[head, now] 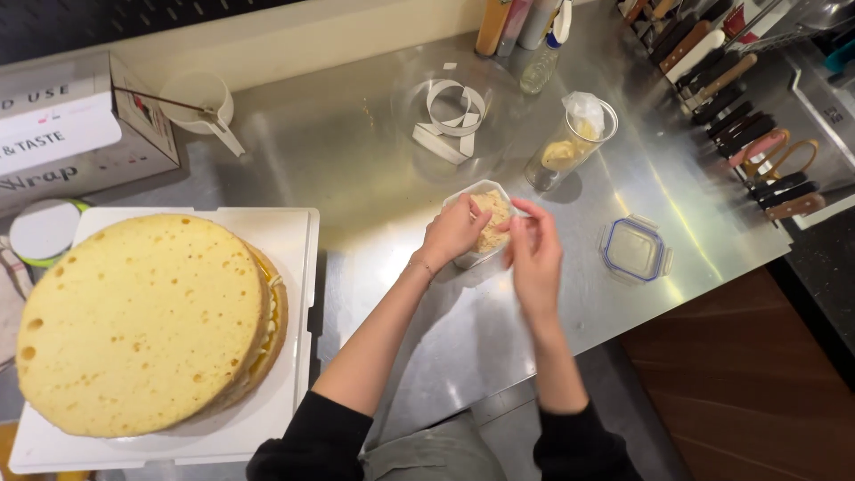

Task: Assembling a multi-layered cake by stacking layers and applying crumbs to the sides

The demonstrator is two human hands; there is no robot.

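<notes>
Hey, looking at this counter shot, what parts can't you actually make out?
Head view only:
- Small white container: the left hand and right hand cover most of it, so its depth and how full it is stay hidden.
- Knife rack: blades hidden; only handles show.
- Bottles: tops cut off by the upper edge.
- Layered cake: filling mostly hidden under the top layer.

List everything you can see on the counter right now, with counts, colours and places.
Layered sponge cake: one, pale yellow, on white board, left.
Small container of crumbs: one, white with beige crumbs, centre, under both hands.
Container lid: one, clear with blue seal, right of the hands.
Plastic cup with piping bag: one, clear, behind the container.
Acetate strip coil: one, white, rear centre.
Measuring cup: one, white, rear left.
Wrap box: one, left rear.
Knife rack: many handles, right rear.
Bottles: several, rear.
Left hand: on the crumbs.
Right hand: at the container's edge.
</notes>
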